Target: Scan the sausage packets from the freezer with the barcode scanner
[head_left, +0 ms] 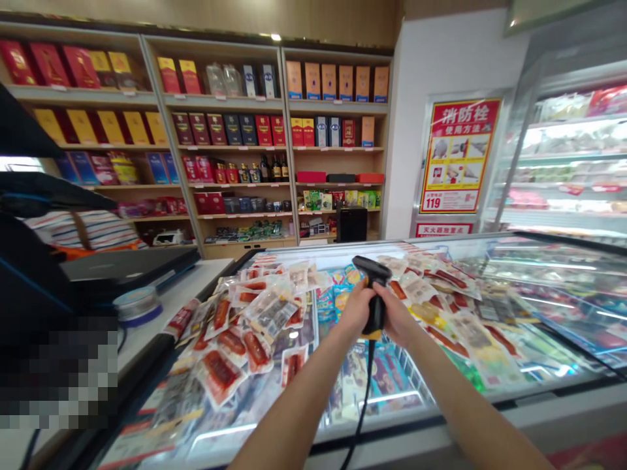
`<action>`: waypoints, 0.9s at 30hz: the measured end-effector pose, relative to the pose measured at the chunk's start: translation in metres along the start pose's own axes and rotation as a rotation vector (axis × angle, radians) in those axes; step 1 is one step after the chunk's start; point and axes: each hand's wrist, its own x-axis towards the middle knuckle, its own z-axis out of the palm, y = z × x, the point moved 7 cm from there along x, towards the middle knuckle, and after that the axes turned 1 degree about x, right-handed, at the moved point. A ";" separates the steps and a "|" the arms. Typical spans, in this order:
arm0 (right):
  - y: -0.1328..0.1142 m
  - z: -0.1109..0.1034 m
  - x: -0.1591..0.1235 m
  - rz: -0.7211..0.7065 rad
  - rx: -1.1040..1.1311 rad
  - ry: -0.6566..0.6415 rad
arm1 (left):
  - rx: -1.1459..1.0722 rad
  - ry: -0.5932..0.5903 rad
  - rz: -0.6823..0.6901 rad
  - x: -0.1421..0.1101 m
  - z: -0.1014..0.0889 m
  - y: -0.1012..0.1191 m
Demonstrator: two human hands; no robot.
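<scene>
Both my hands are closed around the grip of a black handheld barcode scanner [373, 266]. My left hand [357, 308] wraps it from the left, and my right hand [396, 316] from the right. Its cable [365, 405] hangs down toward me. The scanner is above the glass top of a chest freezer [294, 408]. Packaged sausages [220, 375] lie piled on the glass to the left. Another heap of vacuum-packed sausages [443, 277] and clear pouches [482, 349] spreads to the right. Colourful ice cream packs [337, 297] show through the glass beneath the scanner.
On the left counter sit a roll of clear tape [137, 305] and a black flat device [132, 267]. A person's striped sleeve [93, 232] shows behind it. Shelves of boxed goods [240, 130] line the back wall. A red fire-hydrant poster [460, 156] and a refrigerated display [578, 156] stand right.
</scene>
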 end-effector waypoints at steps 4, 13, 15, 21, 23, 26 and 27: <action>-0.018 -0.067 0.002 0.006 0.109 0.233 | 0.260 0.043 0.044 0.031 0.041 -0.017; -0.038 -0.128 0.001 -0.138 0.214 0.469 | 0.630 0.052 -0.026 0.112 0.066 -0.057; -0.035 -0.125 0.003 -0.128 0.186 0.471 | 0.684 0.002 -0.019 0.129 0.078 -0.059; -0.027 -0.123 0.005 -0.058 0.146 0.464 | 0.673 -0.179 0.003 0.148 0.095 -0.060; -0.028 -0.126 0.005 -0.074 0.149 0.470 | 0.630 -0.207 -0.007 0.142 0.091 -0.062; -0.031 -0.133 0.004 -0.121 0.185 0.517 | 0.556 -0.163 -0.043 0.129 0.068 -0.068; -0.031 -0.136 0.003 -0.129 0.199 0.533 | 0.528 -0.129 -0.060 0.123 0.055 -0.071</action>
